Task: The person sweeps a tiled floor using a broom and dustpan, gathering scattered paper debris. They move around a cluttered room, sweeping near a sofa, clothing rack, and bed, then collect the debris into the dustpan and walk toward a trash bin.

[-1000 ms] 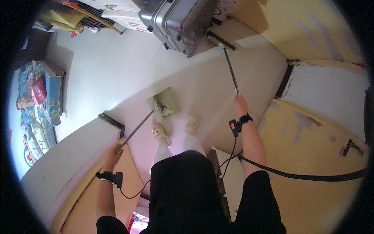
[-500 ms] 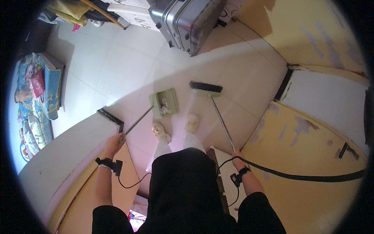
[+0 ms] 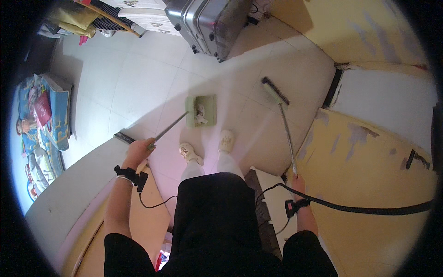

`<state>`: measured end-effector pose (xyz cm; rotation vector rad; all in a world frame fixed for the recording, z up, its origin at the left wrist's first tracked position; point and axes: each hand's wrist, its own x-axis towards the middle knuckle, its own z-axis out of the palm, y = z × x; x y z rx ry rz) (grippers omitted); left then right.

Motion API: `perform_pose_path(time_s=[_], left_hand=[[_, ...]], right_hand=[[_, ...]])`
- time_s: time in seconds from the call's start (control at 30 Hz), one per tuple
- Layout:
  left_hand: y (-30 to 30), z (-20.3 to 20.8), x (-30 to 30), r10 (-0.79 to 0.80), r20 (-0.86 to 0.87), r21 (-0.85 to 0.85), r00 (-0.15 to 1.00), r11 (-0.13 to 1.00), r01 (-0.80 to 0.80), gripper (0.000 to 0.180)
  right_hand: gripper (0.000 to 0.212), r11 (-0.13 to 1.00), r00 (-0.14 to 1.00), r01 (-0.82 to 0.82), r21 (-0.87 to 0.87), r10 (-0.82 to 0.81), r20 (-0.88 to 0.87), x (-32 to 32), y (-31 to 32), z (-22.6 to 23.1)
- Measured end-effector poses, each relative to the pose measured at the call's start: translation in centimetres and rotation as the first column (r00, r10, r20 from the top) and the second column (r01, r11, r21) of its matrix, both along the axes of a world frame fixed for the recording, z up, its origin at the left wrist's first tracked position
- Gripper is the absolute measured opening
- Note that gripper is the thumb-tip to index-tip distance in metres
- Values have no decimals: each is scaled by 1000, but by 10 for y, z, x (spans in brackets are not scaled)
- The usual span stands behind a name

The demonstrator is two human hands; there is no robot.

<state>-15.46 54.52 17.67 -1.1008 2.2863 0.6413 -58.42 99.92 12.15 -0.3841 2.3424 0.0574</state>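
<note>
My left hand (image 3: 140, 151) is closed round the end of a dustpan's long handle. The green dustpan (image 3: 210, 104) is in front of my feet, with some whitish and dark litter (image 3: 200, 114) in it. In my closed right hand (image 3: 299, 183) is the metal handle of a broom (image 3: 278, 94). The broom's head, pale green with dark bristles, is out to the right of the dustpan, tilted and slightly blurred. Whether its bristles touch the floor I cannot tell.
A grey suitcase (image 3: 203, 23) stands ahead by white drawers (image 3: 145, 21). To the left is a bed (image 3: 60, 111) with a blue patterned cover. A yellow wall (image 3: 355, 161) with peeling patches runs along the right. A black cable (image 3: 364, 210) stretches from my right side.
The broom has swung right, away from the dustpan, and its head has turned. My left hand and the dustpan have shifted slightly forward and right.
</note>
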Motion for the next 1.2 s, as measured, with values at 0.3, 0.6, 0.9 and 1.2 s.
perform_pose_path(time_s=[0.3,0.6,0.9,1.2], left_hand=[[-15,-17,-8,-120,-32,-61,992,991,118,19],[-17,-23,-15,-109,-62,-11,992,994,109,19],[-50,-16,-14,-234,-150,-109,961,970,219,16],[-81,-20,-23,-313,-70,-72,947,949,308,17]], right_hand=[[35,983,992,-5,-181,28,122,109,-10,-136],[40,985,951,169,-24,-157,265,231,-17,-63],[39,726,691,687,-35,-637,342,235,-30,6],[34,454,463,869,-199,-602,651,261,-116,-82]])
